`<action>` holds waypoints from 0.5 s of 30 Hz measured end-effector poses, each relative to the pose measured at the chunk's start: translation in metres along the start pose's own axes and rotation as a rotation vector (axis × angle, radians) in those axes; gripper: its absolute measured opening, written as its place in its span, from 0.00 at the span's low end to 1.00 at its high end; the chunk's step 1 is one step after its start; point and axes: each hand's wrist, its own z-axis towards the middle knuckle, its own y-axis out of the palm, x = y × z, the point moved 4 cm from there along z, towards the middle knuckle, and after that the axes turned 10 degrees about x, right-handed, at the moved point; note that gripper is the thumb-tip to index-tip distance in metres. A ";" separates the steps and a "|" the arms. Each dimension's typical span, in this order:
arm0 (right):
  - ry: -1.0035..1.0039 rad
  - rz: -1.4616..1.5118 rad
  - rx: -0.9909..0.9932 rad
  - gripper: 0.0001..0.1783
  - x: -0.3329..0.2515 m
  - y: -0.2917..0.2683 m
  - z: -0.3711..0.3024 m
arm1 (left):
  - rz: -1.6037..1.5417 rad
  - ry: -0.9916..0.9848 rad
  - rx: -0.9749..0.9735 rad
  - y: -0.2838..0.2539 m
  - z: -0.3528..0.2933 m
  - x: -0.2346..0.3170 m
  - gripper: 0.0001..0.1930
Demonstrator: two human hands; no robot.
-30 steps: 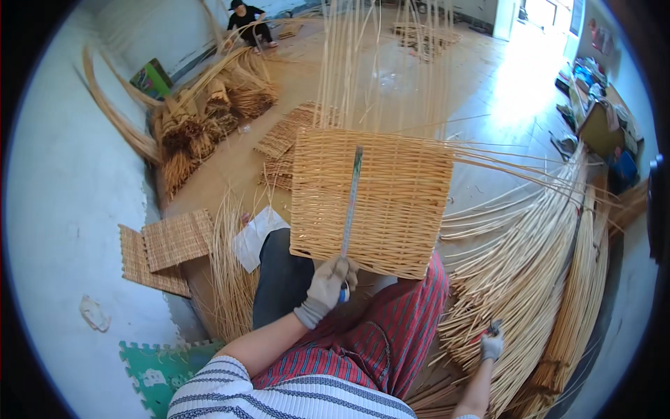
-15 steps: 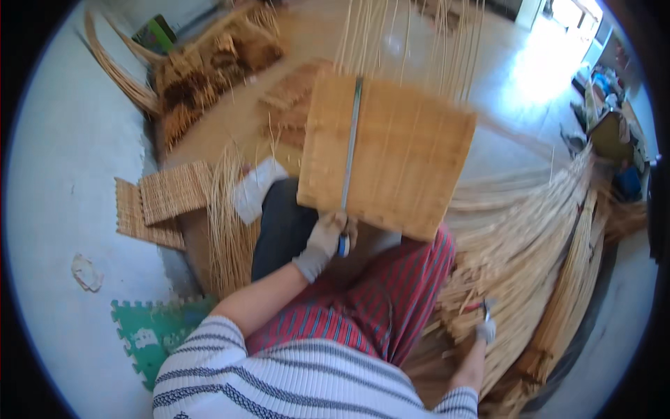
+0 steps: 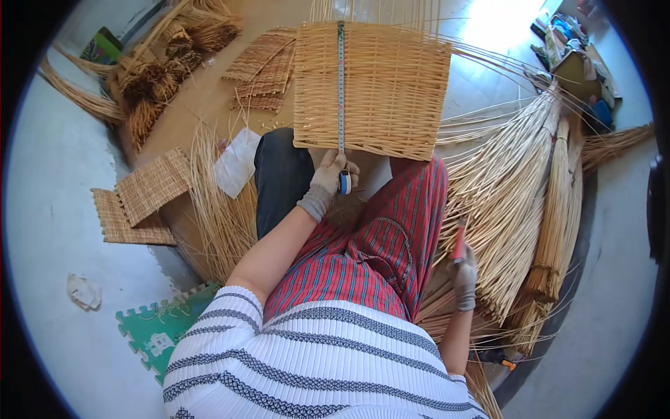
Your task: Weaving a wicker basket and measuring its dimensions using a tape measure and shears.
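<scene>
Panel (image 3: pixel 391 87) stands tilted before my knees, its lower right corner at my right knee (image 3: pixel 419 188), with uprights (image 3: pixel 412 12) extending past its far edge. My gloved left hand (image 3: pixel 326 174) is closed around the tape (image 3: pixel 340 84) at the near edge; the blade lies across the weave to the far edge. My gloved right hand (image 3: pixel 465 269) grips a red tool (image 3: pixel 459 241) beside the rods (image 3: pixel 495 202), clear of the panel.

Step in hand, as I judge it: measuring the panel from near edge to far. Next move calls for holding the blade straight and flat while taking the reading.

Markings: the blade carries a graduated scale, too small to read. I can make out no brand or label.
</scene>
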 end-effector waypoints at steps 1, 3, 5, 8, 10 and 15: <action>-0.063 -0.001 -0.060 0.19 -0.013 0.020 -0.008 | -0.015 0.005 -0.013 0.001 0.002 -0.001 0.08; -0.299 -0.204 -0.183 0.22 -0.024 0.040 -0.019 | -0.036 0.008 -0.035 0.007 0.002 -0.002 0.08; -0.268 -0.112 -0.295 0.37 0.003 0.050 -0.006 | -0.023 0.071 -0.089 0.000 0.008 -0.006 0.08; -0.157 -0.399 -0.186 0.56 -0.044 0.083 -0.037 | -0.005 0.061 0.008 -0.011 0.003 -0.020 0.09; -0.062 -0.285 -0.126 0.60 -0.040 0.078 -0.031 | 0.065 0.090 0.067 -0.011 -0.013 -0.019 0.11; -0.131 0.006 0.176 0.39 -0.074 0.046 -0.005 | 0.226 0.234 0.115 -0.012 -0.045 0.035 0.09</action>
